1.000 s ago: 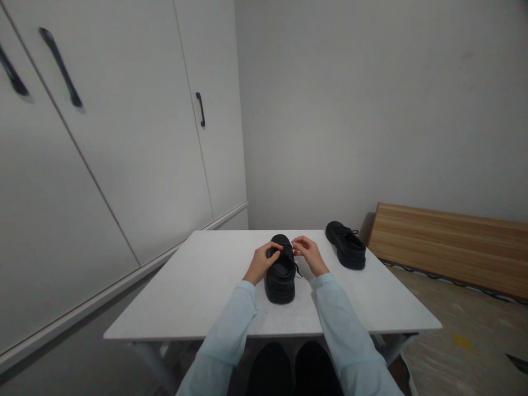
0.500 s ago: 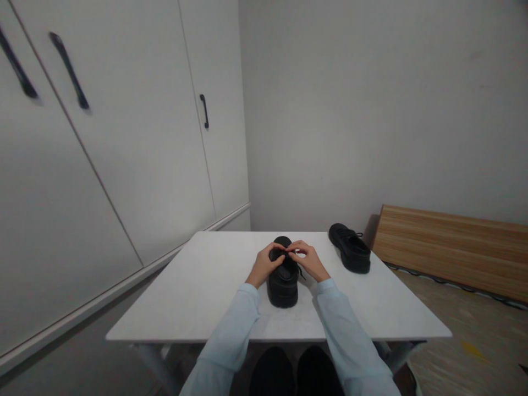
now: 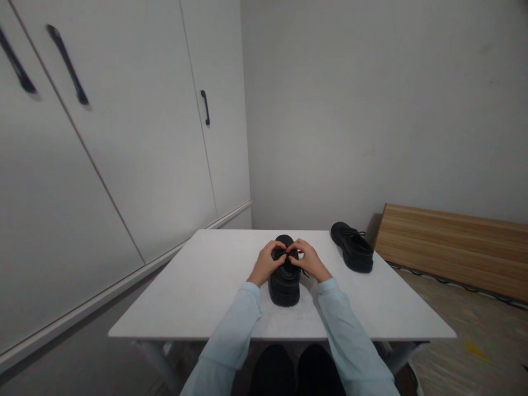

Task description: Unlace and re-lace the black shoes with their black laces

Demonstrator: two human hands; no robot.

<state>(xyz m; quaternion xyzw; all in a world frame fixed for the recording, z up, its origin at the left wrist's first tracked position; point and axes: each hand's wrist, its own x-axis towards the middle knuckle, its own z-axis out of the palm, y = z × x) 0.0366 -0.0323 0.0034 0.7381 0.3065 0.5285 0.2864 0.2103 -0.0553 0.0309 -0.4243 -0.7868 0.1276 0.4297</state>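
A black lace-up shoe [image 3: 284, 289] stands upright on the white table [image 3: 214, 286], its heel toward me and its toe pointing away. Over its lacing, my left hand [image 3: 266, 260] and my right hand [image 3: 309, 260] meet from either side. Both pinch at the dark shoelace with thumb and fingers, the fingertips nearly touching. A lace end [image 3: 304, 273] sticks out beneath my right hand. Exactly how the lace runs between the fingers is too small and dark to make out.
A second black shoe [image 3: 353, 248] sits near the table's right back edge, with its laces on top. Wood-grained boards [image 3: 449, 247] lean at the wall on the right. A white cabinet [image 3: 124, 137] with black handles lines the left side.
My fingertips have shifted slightly at the laces, with the right fingers a little more spread. The view has moved slightly; both shoes stay where they were.
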